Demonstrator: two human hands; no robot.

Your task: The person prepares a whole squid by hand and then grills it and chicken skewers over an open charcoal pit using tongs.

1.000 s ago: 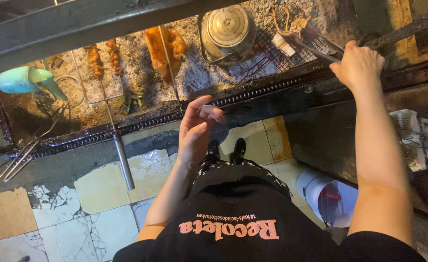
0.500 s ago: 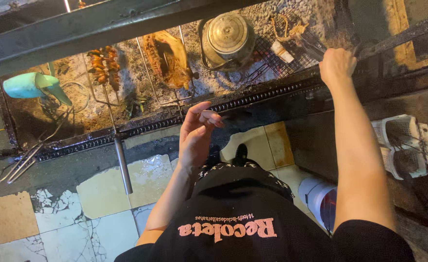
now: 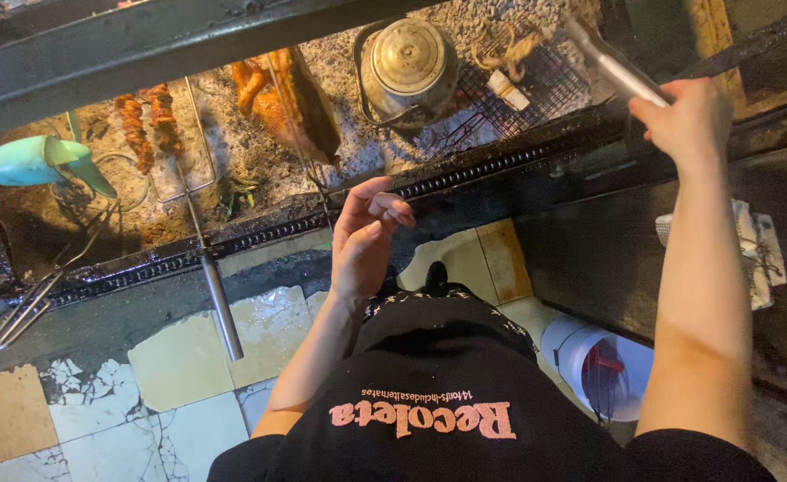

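My right hand (image 3: 686, 120) grips the handles of metal tongs (image 3: 609, 61) that reach up over the wire grate (image 3: 518, 98) at the right of a charcoal grill. My left hand (image 3: 365, 234) hovers loosely curled at the grill's front edge (image 3: 465, 174) and holds nothing. On the coals lie a split roasted chicken (image 3: 279, 100) in a wire clamp, two meat skewers (image 3: 148, 120) in another clamp, and a metal kettle (image 3: 408, 64).
A long clamp handle (image 3: 219, 303) sticks out over the tiled floor (image 3: 170, 366). A teal fan nozzle (image 3: 41, 161) sits at the grill's left. A white bucket (image 3: 603, 366) stands by my right leg. A rag (image 3: 755, 250) lies on the dark counter.
My right hand has come back toward me and right, now clearly holding tongs. The view shifted so the grill sits lower. My left hand stays near the front edge.
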